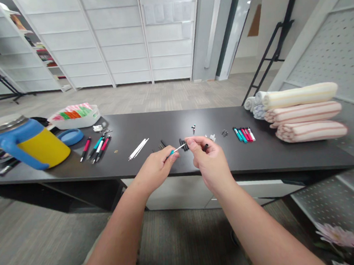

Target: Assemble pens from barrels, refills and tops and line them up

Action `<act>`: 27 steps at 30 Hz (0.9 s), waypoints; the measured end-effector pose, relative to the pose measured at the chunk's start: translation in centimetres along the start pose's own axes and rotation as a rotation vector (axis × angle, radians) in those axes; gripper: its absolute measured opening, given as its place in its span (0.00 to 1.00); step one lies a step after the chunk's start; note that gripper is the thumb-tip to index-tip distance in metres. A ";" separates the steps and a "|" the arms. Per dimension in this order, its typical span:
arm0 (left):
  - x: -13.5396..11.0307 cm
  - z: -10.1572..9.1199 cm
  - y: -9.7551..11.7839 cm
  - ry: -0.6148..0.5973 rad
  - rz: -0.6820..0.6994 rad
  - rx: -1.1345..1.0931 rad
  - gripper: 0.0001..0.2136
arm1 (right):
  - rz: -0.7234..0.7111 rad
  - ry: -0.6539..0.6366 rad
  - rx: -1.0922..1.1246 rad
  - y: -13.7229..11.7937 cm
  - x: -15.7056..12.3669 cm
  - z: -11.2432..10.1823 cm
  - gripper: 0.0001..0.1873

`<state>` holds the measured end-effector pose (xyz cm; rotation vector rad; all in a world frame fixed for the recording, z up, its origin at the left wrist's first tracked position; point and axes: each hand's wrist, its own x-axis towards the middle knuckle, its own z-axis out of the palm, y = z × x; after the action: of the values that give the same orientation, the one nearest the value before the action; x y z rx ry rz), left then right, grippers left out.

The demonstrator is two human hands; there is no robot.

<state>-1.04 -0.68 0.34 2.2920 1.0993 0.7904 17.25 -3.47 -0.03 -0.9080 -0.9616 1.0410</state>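
My left hand is closed around a teal pen barrel, most of it hidden by the fingers. From the barrel a thin white refill runs toward my right hand, whose thumb and index finger pinch its far end. A short black piece, like a pen grip, pokes out by the curled fingers of that same hand. Just behind the hands lie black grips, small white parts and shiny metal pieces. White refills are grouped left of my left hand.
Teal, pink and white barrels and tiny springs lie to the right, before rolled towels. At left are several pens, a blue lid, a large blue-yellow jug and a white basket on the dark table.
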 end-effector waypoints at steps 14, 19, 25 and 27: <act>0.0 -0.1 0.1 -0.002 0.010 -0.003 0.16 | -0.009 0.016 -0.010 0.2 0.0 0.0 0.21; -0.1 -0.1 0.1 0.003 0.011 -0.008 0.17 | -0.034 0.025 -0.106 0.4 0.1 -0.1 0.23; -0.1 -0.1 0.1 0.009 0.003 -0.002 0.17 | -0.048 0.013 -0.133 0.6 0.2 -0.4 0.23; -0.1 -0.1 0.0 0.010 -0.002 0.001 0.17 | -0.064 0.009 -0.123 0.7 0.2 -0.5 0.22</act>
<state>-1.14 -0.76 0.41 2.2902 1.1066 0.8016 17.53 -3.21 -0.77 -0.9758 -1.0497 0.9310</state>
